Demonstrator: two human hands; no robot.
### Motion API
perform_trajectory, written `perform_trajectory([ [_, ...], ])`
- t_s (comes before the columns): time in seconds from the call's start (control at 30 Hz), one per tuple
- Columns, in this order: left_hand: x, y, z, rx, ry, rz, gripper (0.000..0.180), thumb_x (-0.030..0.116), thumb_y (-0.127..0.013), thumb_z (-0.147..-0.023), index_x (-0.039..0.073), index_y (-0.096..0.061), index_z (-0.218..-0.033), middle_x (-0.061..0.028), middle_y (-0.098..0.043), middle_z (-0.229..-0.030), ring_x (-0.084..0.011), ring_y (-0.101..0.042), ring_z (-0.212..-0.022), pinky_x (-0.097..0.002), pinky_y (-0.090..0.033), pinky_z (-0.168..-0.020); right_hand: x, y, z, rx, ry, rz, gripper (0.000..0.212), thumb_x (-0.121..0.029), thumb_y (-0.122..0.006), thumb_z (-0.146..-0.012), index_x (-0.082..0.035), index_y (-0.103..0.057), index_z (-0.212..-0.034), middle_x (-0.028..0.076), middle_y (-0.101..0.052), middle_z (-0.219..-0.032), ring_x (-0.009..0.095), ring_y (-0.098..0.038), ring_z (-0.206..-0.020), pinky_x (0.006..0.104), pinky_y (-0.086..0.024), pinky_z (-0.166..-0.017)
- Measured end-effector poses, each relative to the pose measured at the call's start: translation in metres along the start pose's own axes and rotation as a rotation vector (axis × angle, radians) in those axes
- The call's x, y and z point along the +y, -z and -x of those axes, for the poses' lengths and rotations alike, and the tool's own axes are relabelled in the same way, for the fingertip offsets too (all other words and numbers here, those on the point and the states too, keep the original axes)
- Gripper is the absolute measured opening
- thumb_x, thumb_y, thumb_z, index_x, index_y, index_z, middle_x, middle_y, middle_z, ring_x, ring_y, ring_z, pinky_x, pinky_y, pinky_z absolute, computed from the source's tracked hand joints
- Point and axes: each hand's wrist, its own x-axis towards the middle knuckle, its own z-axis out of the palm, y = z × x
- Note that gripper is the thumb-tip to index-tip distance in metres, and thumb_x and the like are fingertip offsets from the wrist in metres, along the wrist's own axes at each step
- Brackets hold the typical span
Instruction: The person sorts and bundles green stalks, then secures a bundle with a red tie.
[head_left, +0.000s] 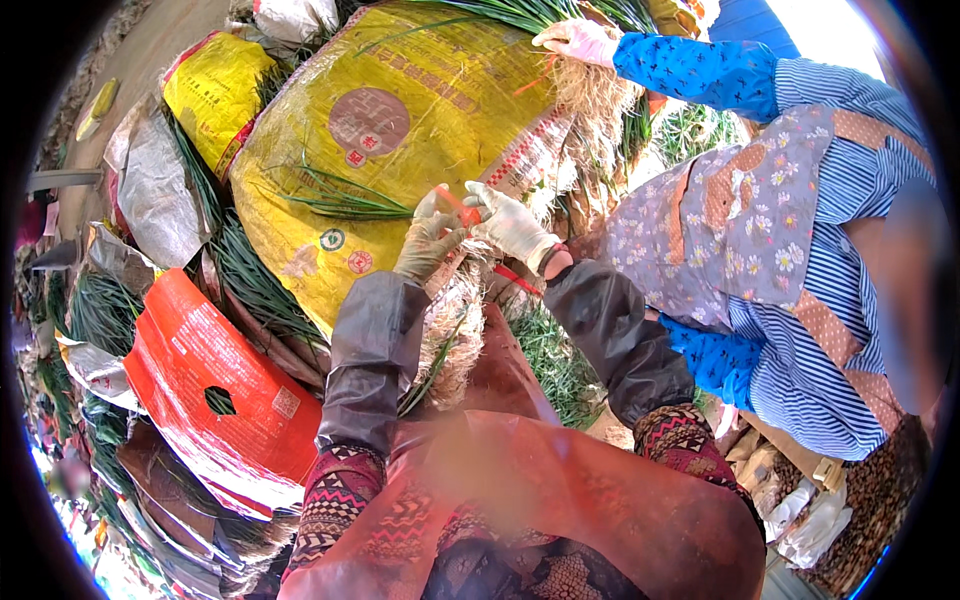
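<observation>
My left hand (428,243), in a pale glove, is closed with its fingertips pinched on a thin orange-red strip (460,207). Right beside it, my gloved right hand (514,227) is closed too, its thumb and fingers at the strip's other side. Both hands are held over the lower edge of a large yellow woven sack (300,130). A few long green leaves (345,200) stretch left across the sack from my left hand. Under my wrists hangs a mass of pale, stringy roots (465,325); how it joins the leaves is hidden.
At the right stands a co-worker in a flowered apron (740,220), one gloved hand (580,42) on a rooted bundle (590,90). On the left are a red-orange sack (220,370), a smaller yellow sack (215,95) and green-leaf bundles (250,275). Cut greens (550,355) lie below.
</observation>
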Motion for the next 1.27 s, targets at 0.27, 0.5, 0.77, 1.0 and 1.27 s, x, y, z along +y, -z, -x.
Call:
perform_trajectory([
  [0.27,0.008,0.001,0.003,0.003,-0.023,-0.107,0.011,0.014,-0.072,-0.077,0.007,-0.065,-0.081,-0.0176,-0.025,-0.148,-0.0271,-0.030,-0.131,-0.0373,-0.025,-0.105,-0.024,-0.001,0.023,0.198,0.202,0.772,0.056,-0.010,-0.061,-0.075,-0.011,-0.048,-0.130,0.010,-0.063,-0.081,0.027,-0.062,-0.075,0.0363,-0.048,-0.067],
  [0.5,0.015,0.000,0.000,0.019,-0.007,-0.075,0.015,0.019,-0.072,-0.077,0.005,-0.066,-0.080,-0.0164,-0.028,-0.147,-0.0290,-0.027,-0.133,-0.0368,-0.033,-0.100,-0.044,0.003,0.046,0.177,0.392,0.643,0.060,-0.008,-0.061,-0.075,-0.014,-0.047,-0.133,0.006,-0.058,-0.075,0.026,-0.056,-0.075,0.0353,-0.046,-0.074],
  [0.77,0.022,0.000,-0.001,-0.032,0.129,0.019,0.015,0.014,-0.071,-0.078,0.001,-0.065,-0.080,-0.0172,-0.028,-0.146,-0.0274,-0.030,-0.132,-0.0351,-0.032,-0.101,-0.042,0.011,0.058,0.174,0.518,0.651,0.058,-0.012,-0.066,-0.074,-0.012,-0.051,-0.129,0.011,-0.057,-0.087,0.030,-0.055,-0.085,0.0386,-0.044,-0.077],
  [1.0,0.026,0.002,0.001,-0.016,0.137,0.039,0.017,0.014,-0.070,-0.077,-0.002,-0.065,-0.083,-0.0161,-0.029,-0.146,-0.0229,-0.033,-0.128,-0.0337,-0.034,-0.099,-0.042,0.014,0.067,-0.022,0.336,0.489,0.056,-0.011,-0.066,-0.077,-0.012,-0.049,-0.131,0.011,-0.061,-0.089,0.027,-0.060,-0.078,0.0343,-0.047,-0.073],
  [1.27,0.025,0.004,0.002,-0.044,0.081,0.062,0.020,0.018,-0.069,-0.080,0.000,-0.067,-0.086,-0.0146,-0.027,-0.147,-0.0194,-0.030,-0.127,-0.0339,-0.034,-0.098,-0.047,0.017,0.075,0.007,0.272,0.172,0.062,-0.003,-0.066,-0.078,-0.013,-0.044,-0.136,0.006,-0.063,-0.086,0.015,-0.060,-0.075,0.0289,-0.048,-0.076],
])
